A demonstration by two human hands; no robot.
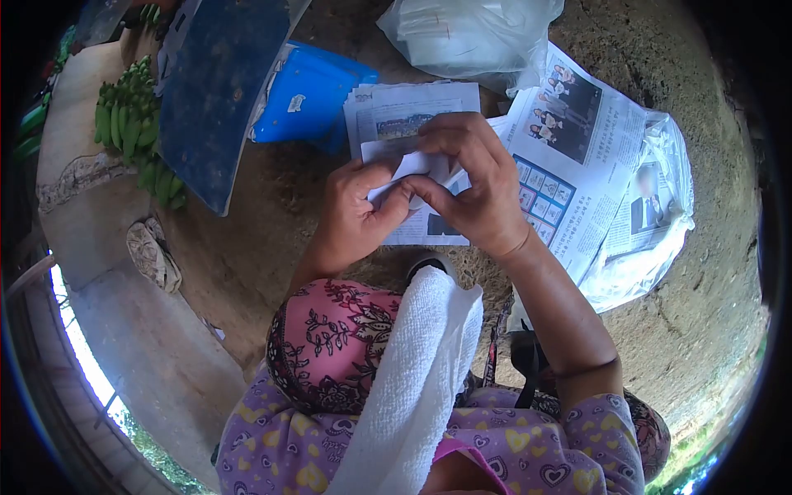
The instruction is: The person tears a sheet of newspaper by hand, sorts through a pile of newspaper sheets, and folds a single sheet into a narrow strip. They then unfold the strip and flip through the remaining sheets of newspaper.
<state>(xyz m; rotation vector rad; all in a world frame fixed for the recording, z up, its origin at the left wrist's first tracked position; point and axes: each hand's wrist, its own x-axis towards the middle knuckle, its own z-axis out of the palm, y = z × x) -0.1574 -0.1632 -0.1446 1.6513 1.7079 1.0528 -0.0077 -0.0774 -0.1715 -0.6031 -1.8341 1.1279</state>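
Note:
A small sheet of white paper (384, 149), apparently folded, is held up between my two hands. My left hand (360, 208) pinches its lower left side between thumb and fingers. My right hand (477, 183) is curled around its right side, index finger bent over the top and thumb tip close to the left thumb. Beneath the hands lies a stack of newspaper sheets (421, 101), partly covered by them. Just right of my right hand, a large printed newspaper (606, 177) is spread out, overlapping a clear plastic bag (672, 177) with more newspaper inside.
Another whitish plastic bag (470, 37) sits at the top. A blue plastic container (318, 89) and a dark blue board (216, 99) stand at upper left. Green bananas (132, 124) lie beyond the board, and a crumpled cloth (153, 254) rests at left. A white towel (408, 371) hangs in front of me.

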